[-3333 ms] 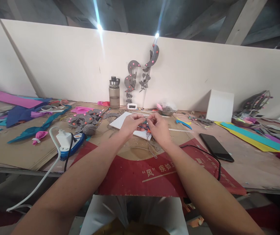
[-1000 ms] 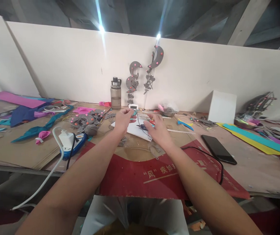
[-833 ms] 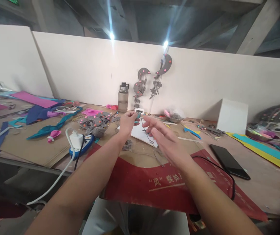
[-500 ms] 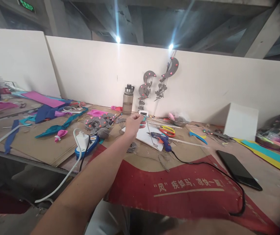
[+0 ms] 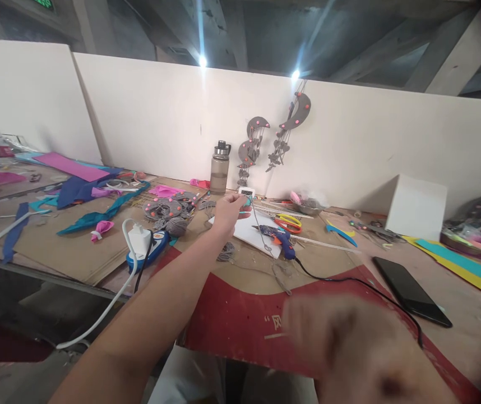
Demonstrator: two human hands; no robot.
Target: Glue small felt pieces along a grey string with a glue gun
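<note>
My left hand point(image 5: 227, 214) is stretched out over the table, thumb and fingers pinched. From the pinch hangs a thin grey yarn point(image 5: 261, 232), with a small teal bit point(image 5: 248, 200) at the fingertips. Below it lie a white sheet point(image 5: 244, 235) and a dark blue glue gun point(image 5: 280, 240), whose nozzle points left. My right hand point(image 5: 350, 331) is in the near foreground above the red cardboard point(image 5: 240, 320). Motion smears its fingers, so whether it holds anything is unclear. A small bundle of grey yarn point(image 5: 226, 252) lies beneath my left wrist.
Yellow-and-red-handled scissors point(image 5: 288, 223) lie behind the glue gun. A water bottle point(image 5: 219, 171) stands near the white partition point(image 5: 152, 112). Right is a black phone point(image 5: 411, 292); left, a blue power strip point(image 5: 158, 249) with cables. Grey moon-shaped hangings point(image 5: 301, 112) hang on the partition.
My right hand has come into view at the lower right, moving and blurred. My left hand keeps its pinch in nearly the same place. The view has shifted slightly.
</note>
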